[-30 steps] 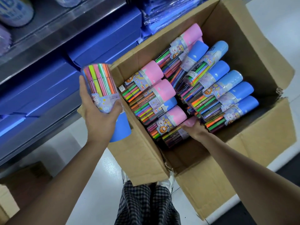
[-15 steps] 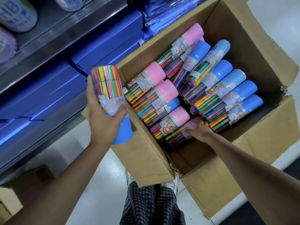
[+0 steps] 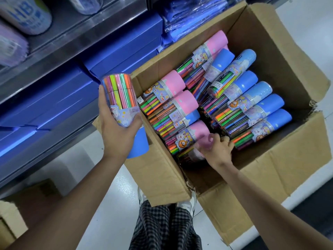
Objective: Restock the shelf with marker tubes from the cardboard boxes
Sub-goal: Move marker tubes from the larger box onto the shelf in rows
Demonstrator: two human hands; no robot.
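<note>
A blue-capped marker tube (image 3: 120, 103) is held upright, cap down, in the left hand (image 3: 115, 130), just outside the near-left wall of the cardboard box (image 3: 162, 170); its fingers are curled round the lower half of the tube, thumb on the right side. Inside the box, the right hand (image 3: 217, 147) is closed on a pink-capped tube (image 3: 193, 152) at the near edge of the pile; its fingers (image 3: 210, 139) are wrapped over the pink cap, a ring being visible on one of them. The remaining tubes (image 3: 239, 105) are seen lying on their sides in loose rows, pink caps to the left, blue to the right; the shelf (image 3: 75, 44) stands to the left, with blue packs (image 3: 54, 98) stacked on its lower tier.

A slip is judged possible: the pink-capped tube is gripped by its cap alone, and the cap could be pulled free, or the clear body dropped, if it is lifted at an angle. The neighbouring tubes rest against it, so they may be rolled or shifted as it is drawn out. The tube in the left hand is held one-handed over the floor (image 3: 100, 204) and could be lost if attention is divided.

On the labels, cartoon bear figures are seen; "WATER" is partly legible on some, the rest being too small to be read; "HB" appears on a container (image 3: 27, 15) on the upper shelf.
</note>
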